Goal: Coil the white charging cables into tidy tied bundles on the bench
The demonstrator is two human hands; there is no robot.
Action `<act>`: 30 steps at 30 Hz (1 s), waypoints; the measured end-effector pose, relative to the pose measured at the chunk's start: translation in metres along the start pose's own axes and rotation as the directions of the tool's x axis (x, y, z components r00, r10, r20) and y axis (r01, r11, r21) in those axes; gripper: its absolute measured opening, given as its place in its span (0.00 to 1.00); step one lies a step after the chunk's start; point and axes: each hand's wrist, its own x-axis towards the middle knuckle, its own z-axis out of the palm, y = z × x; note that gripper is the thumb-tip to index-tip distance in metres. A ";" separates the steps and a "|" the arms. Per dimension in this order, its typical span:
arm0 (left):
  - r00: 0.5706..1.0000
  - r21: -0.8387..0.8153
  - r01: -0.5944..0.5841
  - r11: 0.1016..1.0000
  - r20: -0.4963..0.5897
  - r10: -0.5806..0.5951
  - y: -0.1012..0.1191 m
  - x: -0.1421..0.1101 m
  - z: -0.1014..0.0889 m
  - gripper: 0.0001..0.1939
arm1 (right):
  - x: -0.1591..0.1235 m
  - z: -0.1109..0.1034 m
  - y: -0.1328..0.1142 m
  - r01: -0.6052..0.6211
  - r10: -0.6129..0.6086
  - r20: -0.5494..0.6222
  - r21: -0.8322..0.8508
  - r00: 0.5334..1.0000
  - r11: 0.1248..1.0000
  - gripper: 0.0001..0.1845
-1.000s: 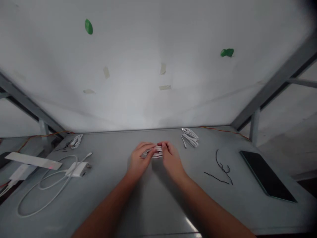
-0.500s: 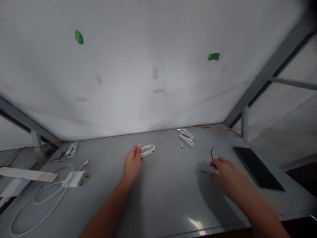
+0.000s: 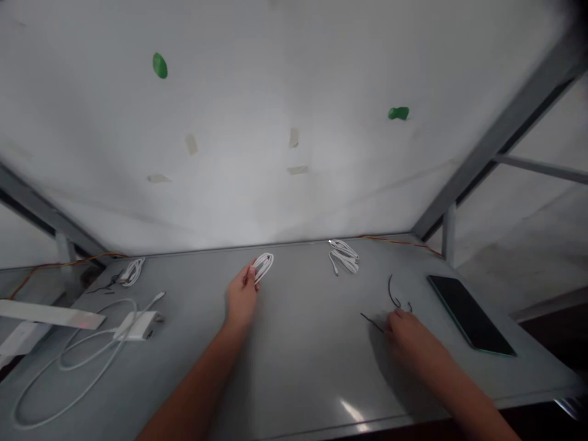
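My left hand (image 3: 242, 295) grips a coiled white cable (image 3: 264, 267) by one end of its loops, holding it up over the grey table (image 3: 303, 361). My right hand (image 3: 407, 334) is low over the tabletop at the right, fingers pinched together. A thin black twist tie (image 3: 371, 321) sticks out to the left from those fingers; its other end is hidden by the hand. Just beyond the fingertips, a curved black tie (image 3: 391, 291) lies on the table, with a small dark piece beside it.
Another bundled white cable (image 3: 344, 256) lies at the back. A black-screened tablet (image 3: 471, 313) rests at the right. On the left are a white charger (image 3: 138, 326) with a looping cable, a white power strip (image 3: 50, 313) and a small cable bundle (image 3: 133, 271). A white wall (image 3: 257, 202) stands behind.
My right hand has lowered toward the table and its fingers have closed on a black twist tie. My left hand has shifted slightly left, and the coil in it now tilts upward.
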 end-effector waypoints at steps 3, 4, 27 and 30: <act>1.000 0.030 0.024 0.999 0.019 -0.025 -0.001 -0.001 0.002 0.37 | 0.000 0.006 -0.036 0.084 -0.087 -0.085 -0.034 0.993 0.996 0.18; 0.999 0.042 0.028 0.999 0.024 -0.029 -0.001 -0.001 0.003 0.38 | 0.002 0.007 -0.052 0.113 -0.117 -0.106 -0.044 0.987 0.993 0.19; 0.928 -0.361 0.237 0.902 0.360 -0.100 -0.003 0.004 0.010 0.30 | 0.154 0.033 -0.223 0.048 -0.075 -0.043 0.997 0.996 0.064 0.09; 0.921 -0.384 0.257 0.887 0.375 -0.105 0.000 0.005 0.008 0.29 | 0.155 0.034 -0.221 -0.022 0.001 0.022 0.999 1.000 0.030 0.13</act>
